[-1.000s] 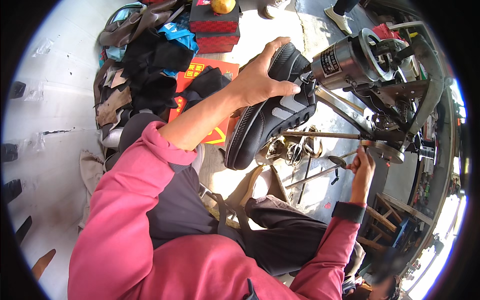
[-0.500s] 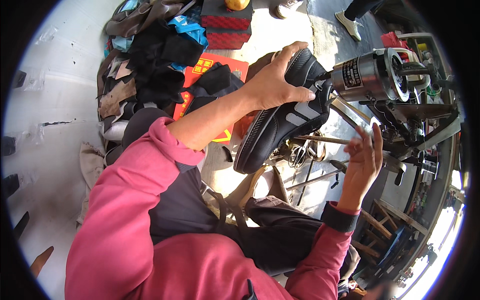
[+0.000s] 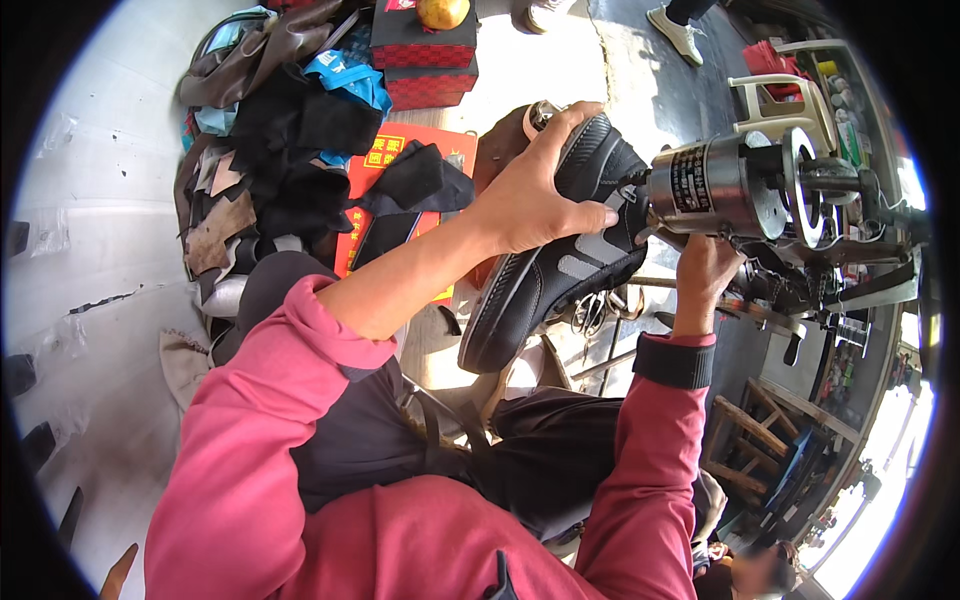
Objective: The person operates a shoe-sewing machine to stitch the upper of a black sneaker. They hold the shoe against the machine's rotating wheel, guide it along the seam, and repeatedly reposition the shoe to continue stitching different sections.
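Observation:
My left hand grips a black shoe with grey side stripes, thumb on its side and fingers over the sole edge. The shoe is tilted, its toe toward me. Its opening meets the narrow end of a sewing machine's silvery cylindrical head. My right hand is raised just below that head, close to the shoe. The machine covers most of its fingers, so their grip is hidden.
Left of the shoe lie black scraps on a red sheet and a heap of fabric and leather pieces. Two dark red boxes carry a round yellowish fruit. A pale plastic stool stands behind the machine.
My right hand has gone from open air, fingers spread, to beneath the machine head. My left hand keeps its hold on the shoe, and the whole view has shifted slightly.

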